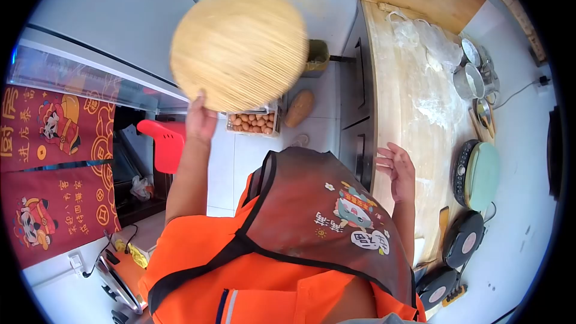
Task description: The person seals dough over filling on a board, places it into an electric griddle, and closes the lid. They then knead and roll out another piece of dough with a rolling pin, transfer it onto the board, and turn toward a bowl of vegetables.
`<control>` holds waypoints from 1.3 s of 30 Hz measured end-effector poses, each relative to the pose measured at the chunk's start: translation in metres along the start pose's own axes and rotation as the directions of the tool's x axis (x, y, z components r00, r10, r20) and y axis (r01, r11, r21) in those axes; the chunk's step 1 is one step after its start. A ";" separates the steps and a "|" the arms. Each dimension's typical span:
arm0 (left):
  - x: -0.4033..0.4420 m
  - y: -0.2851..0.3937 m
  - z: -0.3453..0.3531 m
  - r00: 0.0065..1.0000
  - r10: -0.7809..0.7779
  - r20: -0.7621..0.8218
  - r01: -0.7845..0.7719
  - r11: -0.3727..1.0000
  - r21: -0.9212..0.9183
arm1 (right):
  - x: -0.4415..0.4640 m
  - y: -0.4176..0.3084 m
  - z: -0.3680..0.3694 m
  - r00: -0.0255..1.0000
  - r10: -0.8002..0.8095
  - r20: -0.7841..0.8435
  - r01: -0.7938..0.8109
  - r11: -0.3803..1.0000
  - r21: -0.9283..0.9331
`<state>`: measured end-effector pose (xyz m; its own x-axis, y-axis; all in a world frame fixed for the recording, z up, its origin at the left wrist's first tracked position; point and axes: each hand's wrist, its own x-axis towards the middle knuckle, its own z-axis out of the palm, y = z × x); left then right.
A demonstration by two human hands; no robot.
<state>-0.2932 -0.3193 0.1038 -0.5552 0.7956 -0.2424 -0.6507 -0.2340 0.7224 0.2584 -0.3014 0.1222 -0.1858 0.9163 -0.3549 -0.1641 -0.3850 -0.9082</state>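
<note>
My left hand [201,121] grips the near edge of a large round straw tray [240,48], made of fine parallel stalks. The tray is held up over the floor and is slightly blurred. Beyond my right hand [397,171], the wooden worktop [408,126] is dusted with white flour [433,111]. That hand is at the worktop's near edge with its fingers apart and holds nothing. Below the tray, a box of brown eggs [255,124] stands on the floor, partly covered by it.
Metal bowls [468,81], a green-lidded round appliance [482,175] and black round pans [464,239] line the wall side of the worktop. A plastic bag [441,44] lies at its far end. A brown sack [299,108], a bin [317,57] and a red chair [168,144] stand around the floor.
</note>
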 end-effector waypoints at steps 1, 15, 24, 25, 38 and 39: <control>0.003 0.011 -0.014 0.992 0.067 -0.110 -0.069 0.997 -0.016 | 0.004 0.000 0.009 0.999 0.019 0.031 -0.018 0.999 -0.031; 0.045 -0.012 -0.097 0.978 -0.041 -0.203 0.029 0.998 -0.059 | -0.009 0.026 -0.008 0.999 0.039 0.016 -0.037 0.997 -0.072; 0.029 -0.180 -0.044 0.831 -0.482 0.276 -0.278 0.070 0.958 | -0.069 0.102 -0.046 0.758 -0.550 -0.349 -0.128 0.400 -0.908; 0.003 -0.199 0.015 0.745 -0.369 0.556 -0.614 -0.052 0.788 | -0.079 0.115 -0.046 0.755 -0.510 -0.412 -0.251 0.355 -0.900; -0.015 -0.490 0.341 -0.056 -0.640 0.766 -0.995 0.099 0.010 | 0.050 0.113 -0.065 0.476 -0.520 -0.709 -0.685 0.286 -0.670; -0.001 -0.508 0.362 -0.041 -0.662 0.748 -0.996 0.086 0.021 | 0.078 0.101 -0.076 0.466 -0.530 -0.709 -0.682 0.295 -0.669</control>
<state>0.2253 0.0011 -0.0289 0.8412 0.5405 0.0166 0.5082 -0.8007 0.3172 0.3011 -0.2606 -0.0141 0.6872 0.7090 0.1586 0.7263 -0.6649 -0.1745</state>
